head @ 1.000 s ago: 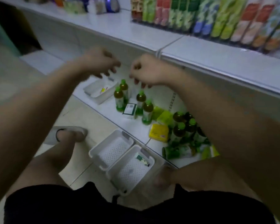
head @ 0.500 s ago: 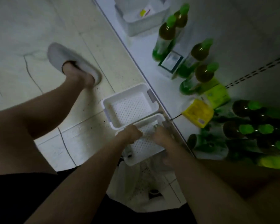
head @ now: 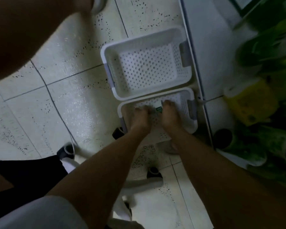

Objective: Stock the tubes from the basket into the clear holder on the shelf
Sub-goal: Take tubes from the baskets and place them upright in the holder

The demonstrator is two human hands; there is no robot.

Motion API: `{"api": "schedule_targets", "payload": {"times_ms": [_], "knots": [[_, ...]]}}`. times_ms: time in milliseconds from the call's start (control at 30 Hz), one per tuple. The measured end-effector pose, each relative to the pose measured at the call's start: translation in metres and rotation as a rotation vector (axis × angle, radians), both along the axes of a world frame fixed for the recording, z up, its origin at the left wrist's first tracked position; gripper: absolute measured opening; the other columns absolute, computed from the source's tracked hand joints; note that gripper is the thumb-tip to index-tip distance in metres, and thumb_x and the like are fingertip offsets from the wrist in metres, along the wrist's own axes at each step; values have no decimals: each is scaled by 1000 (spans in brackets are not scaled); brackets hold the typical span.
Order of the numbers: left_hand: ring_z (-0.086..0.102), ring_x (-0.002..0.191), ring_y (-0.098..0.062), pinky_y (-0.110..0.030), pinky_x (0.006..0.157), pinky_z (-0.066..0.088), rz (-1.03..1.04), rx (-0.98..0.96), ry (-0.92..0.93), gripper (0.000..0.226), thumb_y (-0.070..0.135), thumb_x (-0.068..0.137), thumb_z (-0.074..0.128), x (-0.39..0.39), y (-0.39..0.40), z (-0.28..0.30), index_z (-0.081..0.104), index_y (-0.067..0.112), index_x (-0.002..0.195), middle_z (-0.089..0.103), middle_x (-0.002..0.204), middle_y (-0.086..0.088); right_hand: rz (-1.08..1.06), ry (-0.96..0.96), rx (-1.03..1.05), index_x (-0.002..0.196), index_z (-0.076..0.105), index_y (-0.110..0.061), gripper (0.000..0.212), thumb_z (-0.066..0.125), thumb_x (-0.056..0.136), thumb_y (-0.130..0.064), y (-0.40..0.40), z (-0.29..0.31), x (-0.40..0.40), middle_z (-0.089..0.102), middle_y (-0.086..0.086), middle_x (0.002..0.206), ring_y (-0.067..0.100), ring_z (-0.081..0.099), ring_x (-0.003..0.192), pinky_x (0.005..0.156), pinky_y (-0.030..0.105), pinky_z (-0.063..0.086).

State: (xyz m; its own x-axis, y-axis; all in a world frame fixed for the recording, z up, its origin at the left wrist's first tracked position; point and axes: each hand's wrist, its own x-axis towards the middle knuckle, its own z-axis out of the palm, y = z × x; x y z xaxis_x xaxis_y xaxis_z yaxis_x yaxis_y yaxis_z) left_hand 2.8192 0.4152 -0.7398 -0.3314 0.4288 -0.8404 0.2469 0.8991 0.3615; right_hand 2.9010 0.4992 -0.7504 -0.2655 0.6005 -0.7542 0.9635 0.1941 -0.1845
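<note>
Two white perforated baskets stand on the tiled floor against the low shelf edge. The farther basket (head: 106, 52) holds nothing. Both my hands reach down into the nearer basket (head: 191, 96). A small tube with a green label (head: 158, 109) lies between them. My left hand (head: 141, 115) and my right hand (head: 169, 113) each have curled fingertips closed on an end of it. The clear holder is out of view.
The bottom shelf (head: 211, 55) runs along the right with green bottles (head: 271, 142) and a yellow pack (head: 249, 103). A chair base with black casters (head: 153, 171) stands under my arms. My knee (head: 23, 30) fills the upper left.
My hands dropped from in front of the shelf into the nearer basket and closed around the tube. My view tilted down to the floor and came closer to the baskets.
</note>
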Motion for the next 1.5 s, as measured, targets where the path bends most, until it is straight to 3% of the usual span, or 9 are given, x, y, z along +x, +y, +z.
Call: {"api": "schedule_targets", "payload": {"times_ms": [167, 300, 400, 500, 633, 833, 967, 1167, 1500], "knots": [[55, 89, -23, -30, 67, 42, -44, 139, -119, 32, 10, 92, 52, -10, 4, 23, 43, 18, 122, 60, 115, -12, -115, 150, -66, 123, 46, -8, 31, 56, 94, -16, -4, 30, -4, 61, 16, 112, 31, 59, 99, 77, 33, 43], [57, 109, -30, -34, 79, 49, -58, 224, -214, 67, 7, 85, 64, -32, 8, 76, 31, 18, 142, 55, 124, -14, -285, 375, -85, 122, 55, -15, 30, 62, 93, -16, 11, 91, -1, 64, 6, 113, 21, 61, 102, 83, 39, 55], [59, 93, -26, -35, 71, 49, -156, 319, -271, 40, 8, 88, 62, -52, 19, 125, 48, 13, 125, 59, 112, -13, -270, 497, 9, 93, 57, -21, 2, 57, 95, -21, 24, 150, 5, 63, 6, 88, 25, 63, 83, 73, 43, 53], [59, 70, -19, -32, 61, 54, -192, 466, -284, 9, 10, 95, 55, -69, 36, 199, 56, 9, 104, 58, 86, -8, -281, 614, 123, 91, 57, -19, 12, 54, 98, -28, 31, 228, 18, 58, 6, 70, 21, 63, 64, 65, 42, 54], [63, 65, -24, -42, 71, 59, -331, 654, -239, 10, 10, 95, 58, -80, 62, 327, 58, 4, 103, 63, 80, -15, -255, 730, 308, 118, 60, -10, 27, 58, 97, -26, 34, 346, 37, 64, 3, 69, 9, 66, 56, 61, 30, 58], [69, 74, -16, -31, 68, 60, -676, 909, -142, 5, 8, 86, 70, -44, 71, 531, 70, 7, 91, 70, 79, -5, -202, 894, 608, 92, 64, -16, 1, 63, 92, -15, 3, 531, 92, 69, 5, 68, 18, 69, 57, 64, 40, 61], [71, 73, -13, -23, 66, 58, -878, 1065, -80, 8, 10, 80, 76, -2, 72, 640, 77, 14, 87, 75, 79, 2, -120, 876, 765, 85, 69, -21, 4, 69, 89, -19, -28, 638, 145, 69, -12, 70, 9, 68, 56, 55, 22, 54], [70, 73, -12, -22, 68, 56, -987, 1317, -28, 14, 18, 77, 80, 75, 94, 746, 78, 15, 90, 76, 80, -1, -247, 678, 1030, 83, 72, -18, 4, 74, 84, -15, -38, 747, 247, 71, -3, 64, 13, 65, 49, 53, 25, 52], [69, 63, -3, -7, 56, 47, -1177, 1387, -60, 13, 7, 76, 79, 206, 144, 799, 75, 19, 78, 73, 67, 8, -522, 381, 1220, 90, 73, -14, 8, 65, 91, -15, 16, 760, 352, 72, 5, 69, 13, 69, 60, 61, 25, 53]]}}
